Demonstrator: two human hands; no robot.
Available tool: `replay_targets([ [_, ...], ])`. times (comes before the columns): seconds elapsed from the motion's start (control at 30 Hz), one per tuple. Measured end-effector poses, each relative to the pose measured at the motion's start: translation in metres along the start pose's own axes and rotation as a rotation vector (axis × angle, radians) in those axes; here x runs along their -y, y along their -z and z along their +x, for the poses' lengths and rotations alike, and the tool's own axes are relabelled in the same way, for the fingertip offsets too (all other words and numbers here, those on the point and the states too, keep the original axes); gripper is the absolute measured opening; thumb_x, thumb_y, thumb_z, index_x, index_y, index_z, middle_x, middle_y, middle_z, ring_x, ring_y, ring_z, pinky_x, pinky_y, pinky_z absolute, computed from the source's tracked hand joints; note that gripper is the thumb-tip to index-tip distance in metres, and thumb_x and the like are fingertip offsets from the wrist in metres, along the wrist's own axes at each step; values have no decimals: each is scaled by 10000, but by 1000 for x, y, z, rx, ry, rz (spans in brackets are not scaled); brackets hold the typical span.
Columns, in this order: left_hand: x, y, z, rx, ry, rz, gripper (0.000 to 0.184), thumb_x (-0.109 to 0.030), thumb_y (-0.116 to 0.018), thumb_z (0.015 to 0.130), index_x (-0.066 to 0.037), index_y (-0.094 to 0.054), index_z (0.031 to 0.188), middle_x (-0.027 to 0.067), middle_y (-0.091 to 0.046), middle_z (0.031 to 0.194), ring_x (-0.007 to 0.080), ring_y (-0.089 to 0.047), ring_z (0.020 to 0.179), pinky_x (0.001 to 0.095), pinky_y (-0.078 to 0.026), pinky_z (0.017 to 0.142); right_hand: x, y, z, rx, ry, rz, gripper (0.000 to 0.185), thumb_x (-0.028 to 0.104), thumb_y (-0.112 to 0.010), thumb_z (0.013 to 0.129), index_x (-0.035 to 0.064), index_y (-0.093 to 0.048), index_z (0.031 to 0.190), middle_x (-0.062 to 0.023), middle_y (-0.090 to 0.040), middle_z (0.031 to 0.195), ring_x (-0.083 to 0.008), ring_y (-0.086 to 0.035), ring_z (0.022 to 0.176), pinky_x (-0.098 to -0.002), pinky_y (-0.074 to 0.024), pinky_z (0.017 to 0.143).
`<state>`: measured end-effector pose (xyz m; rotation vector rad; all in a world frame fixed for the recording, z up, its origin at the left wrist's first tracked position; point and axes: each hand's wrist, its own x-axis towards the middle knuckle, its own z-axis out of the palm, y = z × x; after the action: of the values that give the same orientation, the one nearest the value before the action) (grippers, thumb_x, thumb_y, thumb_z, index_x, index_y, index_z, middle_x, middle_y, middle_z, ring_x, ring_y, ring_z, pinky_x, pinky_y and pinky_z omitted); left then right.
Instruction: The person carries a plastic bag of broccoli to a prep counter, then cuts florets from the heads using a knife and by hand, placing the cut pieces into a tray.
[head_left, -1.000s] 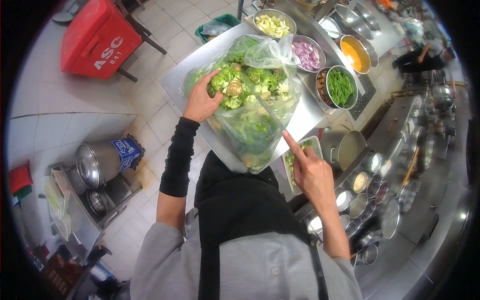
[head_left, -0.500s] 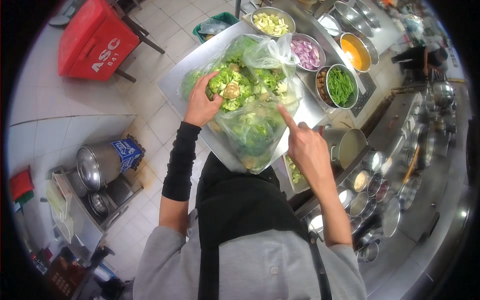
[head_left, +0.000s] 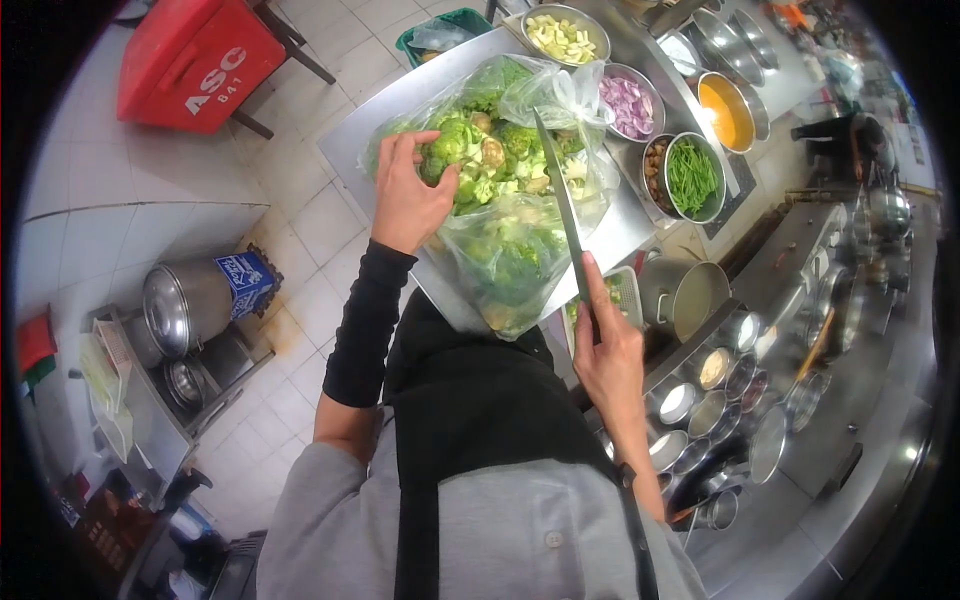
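A large clear plastic bag (head_left: 505, 285), knotted at its far right end, lies opened up on a steel table (head_left: 375, 110) and holds green broccoli pieces (head_left: 490, 150). Over the left side of the bag my left hand (head_left: 412, 200) is spread, thumb and fingers apart beside a broccoli head, wearing a black sleeve on the forearm. Whether its fingertips touch the broccoli is hard to see. My right hand (head_left: 612, 358) grips a long knife (head_left: 563, 195), index finger laid along it. The blade points away from me, above the right part of the bag.
Steel bowls stand beyond the table: cut pale green vegetable (head_left: 562, 38), chopped purple onion (head_left: 630, 105), green beans (head_left: 692, 175), orange liquid (head_left: 725, 110). A big pot (head_left: 695, 300) and several small bowls are at right. A red box (head_left: 200, 65) is at left.
My right hand has drawn back toward me and slightly right, bringing the knife's blade into fuller view. My left thumb and fingers have spread wider over the broccoli.
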<state>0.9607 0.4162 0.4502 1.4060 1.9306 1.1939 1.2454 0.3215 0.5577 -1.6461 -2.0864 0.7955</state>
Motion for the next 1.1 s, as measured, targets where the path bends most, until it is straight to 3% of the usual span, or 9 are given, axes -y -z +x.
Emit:
replay_targets([
  [0.23,-8,-4,1,58,45,1,533,-276,-866,885,-100,-629,1328,184,-607,1239,367,-627,1125,468,-521,1022,14,1,-9,139,-50,-281,813,-11,-658,1002,304,-429,1716,-197,-700,921,-412,-727,749,-537,-581,713],
  [0.37,-26,-3,0,92,131,-38,545,-292,-885,860,-113,-618,1300,192,-613,1209,406,-627,1167,500,-512,1052,14,5,-11,165,14,-310,857,10,-650,990,328,-374,1736,-190,-650,878,-421,-699,682,-569,-582,668],
  [0.43,-33,-8,-4,69,65,69,550,-293,-892,868,-98,-619,1305,170,-626,1245,372,-640,1175,458,-525,1057,11,4,-13,177,43,-317,886,15,-625,989,339,-320,1755,-200,-629,877,-443,-701,663,-578,-598,643],
  [0.53,-33,-14,-8,59,-1,101,562,-281,-891,873,-97,-605,1320,164,-603,1282,359,-628,1209,445,-518,1080,2,1,-7,233,44,-376,846,46,-612,1027,256,-272,1772,-219,-656,918,-451,-708,672,-582,-596,633],
  [0.63,-27,-17,-10,54,-52,64,584,-265,-891,873,-105,-590,1346,171,-565,1322,358,-608,1244,457,-507,1098,4,-8,-9,84,-18,-260,685,89,-591,1076,107,-340,1713,-250,-675,930,-468,-717,695,-590,-589,630],
  [0.73,-19,-13,-12,74,-57,7,590,-248,-891,881,-104,-587,1366,174,-549,1356,352,-597,1272,465,-501,1110,-7,-15,-13,97,35,-284,531,120,-588,1102,16,-422,1595,-279,-689,932,-499,-714,718,-602,-578,641],
  [0.83,-8,-10,-14,77,-49,-46,588,-235,-887,897,-96,-584,1381,171,-561,1366,343,-594,1291,469,-498,1115,0,-9,-11,152,20,-207,422,99,-612,1084,11,-501,1482,-303,-694,918,-520,-703,730,-611,-568,649],
  [0.93,0,-5,-11,87,-12,-86,568,-232,-874,916,-91,-588,1386,167,-587,1359,336,-595,1294,467,-503,1098,1,-6,-12,68,52,-78,509,64,-624,1069,24,-489,1558,-312,-711,961,-526,-706,771,-604,-551,692],
  [1.1,-2,-5,5,95,30,-2,525,-248,-861,936,-102,-606,1372,149,-617,1334,323,-598,1276,447,-514,1057,23,18,-1,143,-52,99,704,20,-614,1055,155,-392,1709,-302,-712,927,-513,-711,810,-583,-513,765],
])
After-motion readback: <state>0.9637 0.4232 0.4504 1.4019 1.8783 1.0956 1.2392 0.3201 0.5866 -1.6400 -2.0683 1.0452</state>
